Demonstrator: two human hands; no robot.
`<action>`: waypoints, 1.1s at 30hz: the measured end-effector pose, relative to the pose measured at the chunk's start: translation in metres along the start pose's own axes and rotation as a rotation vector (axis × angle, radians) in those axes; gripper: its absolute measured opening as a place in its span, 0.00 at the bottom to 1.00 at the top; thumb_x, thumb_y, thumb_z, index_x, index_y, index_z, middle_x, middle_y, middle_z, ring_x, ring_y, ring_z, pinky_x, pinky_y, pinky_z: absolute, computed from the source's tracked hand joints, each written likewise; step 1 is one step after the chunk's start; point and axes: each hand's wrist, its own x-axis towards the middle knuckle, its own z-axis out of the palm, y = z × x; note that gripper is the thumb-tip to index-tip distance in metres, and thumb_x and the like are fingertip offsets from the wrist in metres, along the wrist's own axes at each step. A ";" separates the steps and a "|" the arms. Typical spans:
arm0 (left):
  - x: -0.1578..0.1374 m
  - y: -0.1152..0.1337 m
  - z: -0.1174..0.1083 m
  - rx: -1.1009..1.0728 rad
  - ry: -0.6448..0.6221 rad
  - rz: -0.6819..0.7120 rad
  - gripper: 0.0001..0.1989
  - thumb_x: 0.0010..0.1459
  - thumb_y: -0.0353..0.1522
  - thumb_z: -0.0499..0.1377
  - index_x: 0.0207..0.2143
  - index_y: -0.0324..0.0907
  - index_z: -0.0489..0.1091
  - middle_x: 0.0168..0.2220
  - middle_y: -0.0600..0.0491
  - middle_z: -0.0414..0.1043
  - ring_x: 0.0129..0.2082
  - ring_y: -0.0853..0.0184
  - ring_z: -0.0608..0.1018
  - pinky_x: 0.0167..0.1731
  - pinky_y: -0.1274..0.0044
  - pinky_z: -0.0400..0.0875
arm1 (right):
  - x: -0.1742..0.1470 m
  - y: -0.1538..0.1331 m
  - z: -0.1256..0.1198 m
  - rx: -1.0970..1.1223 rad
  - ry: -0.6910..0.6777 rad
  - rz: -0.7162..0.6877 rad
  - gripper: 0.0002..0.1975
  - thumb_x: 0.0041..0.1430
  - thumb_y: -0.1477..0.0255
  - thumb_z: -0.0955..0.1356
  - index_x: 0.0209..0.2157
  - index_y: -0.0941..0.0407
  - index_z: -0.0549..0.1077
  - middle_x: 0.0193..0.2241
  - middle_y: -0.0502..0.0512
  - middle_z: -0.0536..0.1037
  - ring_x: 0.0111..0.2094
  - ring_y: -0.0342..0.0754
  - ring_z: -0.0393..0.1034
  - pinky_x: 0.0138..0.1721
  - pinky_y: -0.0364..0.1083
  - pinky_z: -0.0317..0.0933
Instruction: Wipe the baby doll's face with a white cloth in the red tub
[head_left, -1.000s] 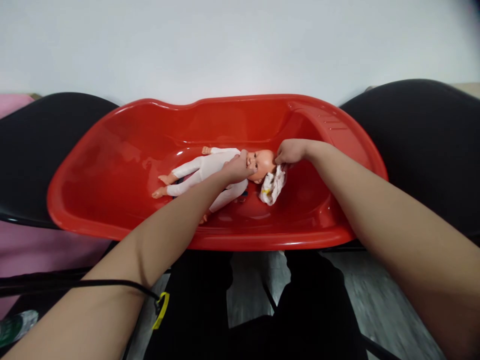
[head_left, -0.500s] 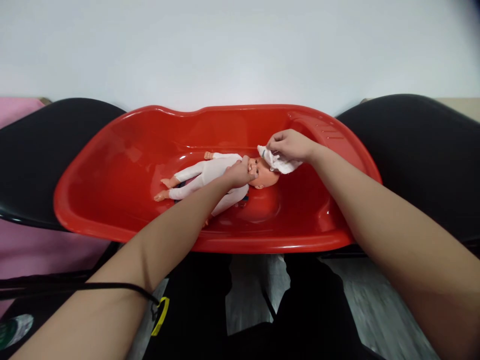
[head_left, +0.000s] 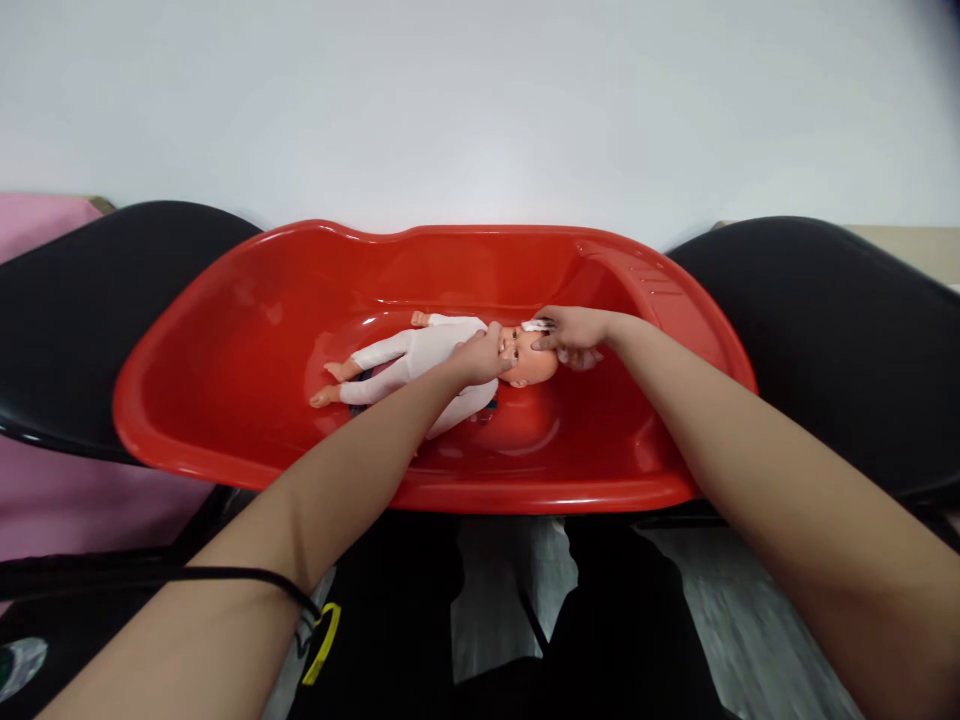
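A baby doll point(head_left: 433, 347) in a white long-sleeved outfit lies on its back in a red baby bathtub point(head_left: 540, 494), its bare head toward the right. My left hand point(head_left: 480, 358) grips the doll at the chin and cheek, thumb and fingers on either side of the lower face. At the top of the head is my right hand point(head_left: 576, 328), closed on a small white cloth point(head_left: 535, 325). Part of the cloth shows at the doll's forehead; the rest is mostly covered by the fingers.
The tub rests across two black chair seats, one on the left point(head_left: 97, 330) and one on the right point(head_left: 840, 350). Behind it stands a pale wall point(head_left: 480, 110). Pink material point(head_left: 82, 505) shows at the left. A black cord point(head_left: 217, 573) crosses my left forearm.
My right hand has come down with the white cloth, from above the doll's head onto its crown and forehead. My left hand keeps its hold on the doll's chin.
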 end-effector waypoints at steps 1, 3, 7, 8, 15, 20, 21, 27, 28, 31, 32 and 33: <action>0.000 0.000 0.000 0.011 -0.003 -0.004 0.19 0.74 0.42 0.60 0.58 0.44 0.61 0.62 0.39 0.75 0.59 0.51 0.79 0.58 0.65 0.70 | 0.001 0.001 -0.001 -0.021 -0.024 0.023 0.35 0.67 0.50 0.75 0.64 0.53 0.63 0.27 0.53 0.78 0.22 0.51 0.72 0.23 0.46 0.66; -0.001 0.001 -0.001 0.020 -0.008 -0.013 0.20 0.74 0.43 0.60 0.59 0.43 0.60 0.63 0.38 0.73 0.59 0.51 0.79 0.58 0.65 0.70 | 0.004 0.002 -0.003 -0.082 -0.047 0.040 0.38 0.65 0.46 0.75 0.63 0.56 0.65 0.32 0.58 0.82 0.27 0.55 0.78 0.30 0.49 0.73; -0.005 0.002 -0.002 -0.032 0.008 0.010 0.19 0.74 0.41 0.59 0.59 0.42 0.61 0.63 0.36 0.73 0.57 0.50 0.79 0.57 0.65 0.70 | 0.008 0.004 -0.005 -0.183 -0.068 -0.003 0.35 0.52 0.50 0.82 0.53 0.56 0.76 0.37 0.59 0.85 0.37 0.57 0.83 0.44 0.52 0.78; -0.006 0.001 -0.001 -0.048 0.015 0.019 0.18 0.74 0.41 0.58 0.59 0.42 0.61 0.62 0.36 0.74 0.56 0.50 0.79 0.56 0.65 0.70 | 0.008 0.004 -0.005 -0.201 -0.070 -0.010 0.31 0.50 0.54 0.84 0.49 0.55 0.78 0.38 0.58 0.86 0.40 0.58 0.83 0.46 0.52 0.77; -0.002 -0.001 0.001 -0.053 0.013 0.020 0.16 0.71 0.39 0.60 0.56 0.44 0.62 0.57 0.37 0.76 0.57 0.48 0.77 0.57 0.64 0.68 | 0.001 -0.008 -0.005 -0.508 0.116 0.050 0.08 0.56 0.73 0.77 0.27 0.56 0.75 0.33 0.56 0.82 0.36 0.52 0.77 0.40 0.47 0.68; 0.002 -0.005 0.003 -0.030 0.006 0.027 0.20 0.71 0.40 0.61 0.58 0.41 0.61 0.61 0.35 0.74 0.59 0.47 0.78 0.59 0.62 0.69 | -0.006 -0.010 -0.005 -0.329 0.250 -0.067 0.06 0.53 0.77 0.73 0.32 0.56 0.73 0.34 0.55 0.80 0.34 0.49 0.74 0.35 0.45 0.65; 0.002 -0.005 0.003 -0.033 0.011 0.031 0.20 0.71 0.40 0.60 0.59 0.41 0.61 0.62 0.34 0.73 0.59 0.46 0.78 0.59 0.62 0.69 | -0.008 -0.009 -0.005 -0.250 0.260 -0.117 0.07 0.52 0.76 0.73 0.34 0.55 0.73 0.35 0.54 0.80 0.35 0.49 0.74 0.35 0.45 0.65; 0.002 -0.005 0.003 -0.024 -0.003 0.026 0.18 0.73 0.40 0.58 0.59 0.42 0.61 0.63 0.35 0.72 0.61 0.46 0.77 0.63 0.59 0.67 | -0.013 -0.010 -0.004 -0.098 0.163 -0.305 0.14 0.49 0.71 0.75 0.39 0.53 0.74 0.38 0.53 0.81 0.38 0.51 0.75 0.39 0.45 0.68; 0.002 -0.005 0.003 -0.018 -0.002 0.028 0.18 0.73 0.41 0.58 0.58 0.42 0.61 0.63 0.35 0.72 0.61 0.46 0.77 0.63 0.59 0.68 | -0.014 -0.012 -0.003 -0.093 0.146 -0.308 0.15 0.48 0.70 0.75 0.40 0.53 0.74 0.38 0.53 0.82 0.39 0.51 0.76 0.39 0.45 0.68; 0.004 -0.006 0.004 -0.006 0.007 0.037 0.17 0.72 0.41 0.59 0.57 0.44 0.61 0.61 0.38 0.74 0.60 0.47 0.78 0.63 0.59 0.69 | -0.018 -0.016 -0.003 -0.078 0.117 -0.300 0.18 0.48 0.66 0.78 0.41 0.53 0.76 0.40 0.54 0.84 0.40 0.52 0.77 0.41 0.45 0.70; 0.004 -0.007 0.005 -0.004 0.010 0.038 0.17 0.72 0.40 0.59 0.57 0.45 0.61 0.61 0.38 0.74 0.60 0.47 0.78 0.62 0.59 0.69 | -0.019 -0.018 -0.003 -0.073 0.106 -0.297 0.19 0.48 0.65 0.78 0.41 0.53 0.76 0.41 0.54 0.84 0.41 0.53 0.78 0.42 0.46 0.70; 0.005 -0.007 0.005 -0.007 0.013 0.040 0.17 0.72 0.40 0.59 0.57 0.45 0.61 0.60 0.38 0.74 0.60 0.48 0.79 0.62 0.59 0.69 | -0.020 -0.019 -0.003 -0.071 0.086 -0.296 0.20 0.48 0.63 0.78 0.42 0.53 0.76 0.41 0.54 0.84 0.41 0.53 0.78 0.42 0.46 0.70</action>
